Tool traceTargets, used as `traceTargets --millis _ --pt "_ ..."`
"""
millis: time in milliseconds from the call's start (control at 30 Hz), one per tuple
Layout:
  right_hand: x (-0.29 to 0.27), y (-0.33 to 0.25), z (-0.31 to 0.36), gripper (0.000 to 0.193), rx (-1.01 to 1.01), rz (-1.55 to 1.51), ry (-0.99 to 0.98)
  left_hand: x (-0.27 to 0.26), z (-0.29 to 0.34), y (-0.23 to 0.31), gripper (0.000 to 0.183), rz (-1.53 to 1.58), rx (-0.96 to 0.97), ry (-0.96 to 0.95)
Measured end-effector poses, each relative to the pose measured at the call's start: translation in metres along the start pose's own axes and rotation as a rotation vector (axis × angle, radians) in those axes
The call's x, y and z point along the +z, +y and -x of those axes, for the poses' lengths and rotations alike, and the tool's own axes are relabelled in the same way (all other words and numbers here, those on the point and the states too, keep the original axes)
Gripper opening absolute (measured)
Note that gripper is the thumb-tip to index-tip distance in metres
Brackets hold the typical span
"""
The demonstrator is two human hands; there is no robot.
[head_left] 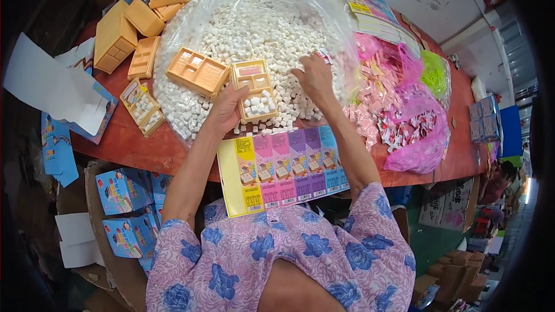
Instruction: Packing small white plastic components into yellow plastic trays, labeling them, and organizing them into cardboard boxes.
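Note:
My left hand (224, 110) grips the near left edge of a cream-coloured compartment tray (250, 117). White marshmallow-like cubes (258, 104) sit in its near compartment, and a flat pink packet (251, 70) lies in the far one. To the right, my right hand (317, 81) is over the heap of white cubes (260, 34), its fingers bent and partly hidden. A small red-and-white packet (324, 56) shows at those fingers. Left of the held tray, a stack of empty orange trays (198, 71) rests on the heap.
More orange trays (115, 37) stand at the far left, near a filled tray (141, 107). Pink packets (376, 86) and a pink bag of red-and-white packets (413, 133) lie right. Printed card sheets (283, 167) overhang the red table's (167, 162) front edge. Blue boxes (124, 190) fill a carton below left.

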State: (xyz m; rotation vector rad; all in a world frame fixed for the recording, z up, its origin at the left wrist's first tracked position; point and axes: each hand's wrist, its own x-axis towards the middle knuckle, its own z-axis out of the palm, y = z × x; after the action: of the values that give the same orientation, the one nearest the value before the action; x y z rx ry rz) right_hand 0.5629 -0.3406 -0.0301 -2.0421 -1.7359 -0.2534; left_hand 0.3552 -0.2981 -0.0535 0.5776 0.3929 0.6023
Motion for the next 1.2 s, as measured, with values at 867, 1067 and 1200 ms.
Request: traceTargets --millis 867,1067,1200 --pt "0.015 -0.059 -0.021 0.01 -0.393 -0.246 0.121 0.01 -0.002 0.002 0.035 -0.059 0.004 -0.023" --pt "0.026 -0.046 -0.063 0.006 -0.298 -0.265 0.177 0.016 0.009 0.004 0.036 -0.071 0.008 -0.021" --pt "0.053 -0.034 -0.084 0.006 -0.23 0.207 0.08 0.013 0.011 0.004 0.037 -0.058 -0.017 0.003"
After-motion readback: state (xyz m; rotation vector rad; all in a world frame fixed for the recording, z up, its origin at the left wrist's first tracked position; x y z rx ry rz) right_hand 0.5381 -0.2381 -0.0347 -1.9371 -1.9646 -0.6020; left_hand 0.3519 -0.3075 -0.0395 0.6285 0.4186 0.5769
